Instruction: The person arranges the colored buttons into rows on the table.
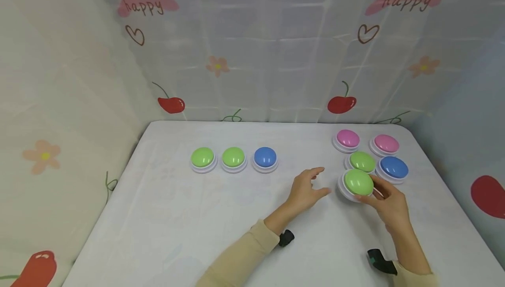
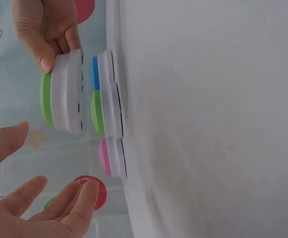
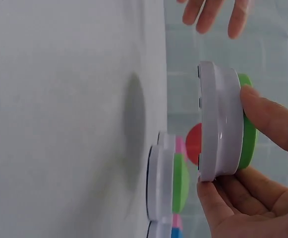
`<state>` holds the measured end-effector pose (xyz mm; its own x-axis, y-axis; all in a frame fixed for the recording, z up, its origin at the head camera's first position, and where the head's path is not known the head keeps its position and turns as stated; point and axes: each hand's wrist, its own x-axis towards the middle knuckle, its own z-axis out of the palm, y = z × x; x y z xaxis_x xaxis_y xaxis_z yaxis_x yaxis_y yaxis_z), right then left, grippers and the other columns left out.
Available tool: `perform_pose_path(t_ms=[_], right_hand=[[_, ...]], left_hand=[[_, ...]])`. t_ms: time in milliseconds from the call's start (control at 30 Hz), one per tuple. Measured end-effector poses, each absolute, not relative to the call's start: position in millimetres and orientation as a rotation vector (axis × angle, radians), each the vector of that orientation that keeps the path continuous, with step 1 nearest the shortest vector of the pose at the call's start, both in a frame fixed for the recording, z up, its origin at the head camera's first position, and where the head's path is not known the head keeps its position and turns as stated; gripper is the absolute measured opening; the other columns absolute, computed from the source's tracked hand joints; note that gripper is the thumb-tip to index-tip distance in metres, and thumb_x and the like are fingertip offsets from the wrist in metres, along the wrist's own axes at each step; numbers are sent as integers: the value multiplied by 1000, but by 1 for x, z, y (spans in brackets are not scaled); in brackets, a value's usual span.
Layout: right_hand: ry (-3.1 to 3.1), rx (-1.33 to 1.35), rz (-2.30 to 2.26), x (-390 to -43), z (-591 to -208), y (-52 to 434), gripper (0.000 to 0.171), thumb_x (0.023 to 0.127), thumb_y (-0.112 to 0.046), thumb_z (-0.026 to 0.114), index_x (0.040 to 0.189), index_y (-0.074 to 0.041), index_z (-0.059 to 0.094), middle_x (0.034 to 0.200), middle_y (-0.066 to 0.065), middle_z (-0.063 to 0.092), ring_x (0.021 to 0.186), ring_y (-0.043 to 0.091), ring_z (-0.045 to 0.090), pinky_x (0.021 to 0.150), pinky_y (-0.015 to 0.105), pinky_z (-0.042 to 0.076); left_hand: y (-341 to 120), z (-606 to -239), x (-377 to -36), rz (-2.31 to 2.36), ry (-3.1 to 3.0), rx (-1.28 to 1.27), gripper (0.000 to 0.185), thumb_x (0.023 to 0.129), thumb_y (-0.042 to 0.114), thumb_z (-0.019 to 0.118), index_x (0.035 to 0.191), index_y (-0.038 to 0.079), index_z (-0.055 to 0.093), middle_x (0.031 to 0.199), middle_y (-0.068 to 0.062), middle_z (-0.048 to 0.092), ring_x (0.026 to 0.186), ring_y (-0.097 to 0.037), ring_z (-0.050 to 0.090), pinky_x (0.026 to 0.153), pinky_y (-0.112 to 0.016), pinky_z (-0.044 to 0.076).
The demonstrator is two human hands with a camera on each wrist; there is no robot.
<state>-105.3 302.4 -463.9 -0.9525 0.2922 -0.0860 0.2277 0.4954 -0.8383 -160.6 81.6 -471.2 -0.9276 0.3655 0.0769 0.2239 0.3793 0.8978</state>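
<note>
My right hand [image 1: 390, 203] grips a green push button [image 1: 358, 182] by its round white base, thumb on one side and fingers on the other. In the right wrist view this button [image 3: 222, 121] is clear of the table, with its shadow on the white cloth. To its left, my left hand [image 1: 303, 192] is held out with fingers spread and nothing in them; a gap separates it from the button. Just behind the held button stand another green button [image 1: 362, 161] and a blue button [image 1: 393, 167]. Two pink buttons, one left [image 1: 348, 139] and one right [image 1: 386, 143], sit farther back.
On the left half of the white table [image 1: 165, 225] is a row of two green buttons, the outer one [image 1: 203, 157] and the inner one [image 1: 233, 157], and a blue button [image 1: 265, 157]. A printed curtain [image 1: 268, 59] hangs behind the table's back edge.
</note>
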Motion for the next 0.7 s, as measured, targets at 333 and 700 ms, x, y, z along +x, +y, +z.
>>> perform_pose_path(t_ms=[333, 700], right_hand=[[-2643, -77, 1527, -132, -454, 261, 72, 80, -7, 80, 141, 7, 45, 142, 27, 47, 131, 45, 46, 95, 18, 43], [-2662, 11, 1599, -170, -462, 239, 70, 78, 0, 78, 139, 8, 46, 141, 28, 48, 134, 42, 45, 103, 34, 42]], left_hand=[[76, -470, -174, 1738, 2492, 477, 56, 79, 12, 81, 131, 9, 61, 132, -8, 61, 122, -21, 57, 95, -18, 49], [65, -484, -194, 1787, 2583, 361, 56, 75, 13, 85, 126, 4, 63, 130, -10, 64, 122, -20, 59, 99, -25, 50]])
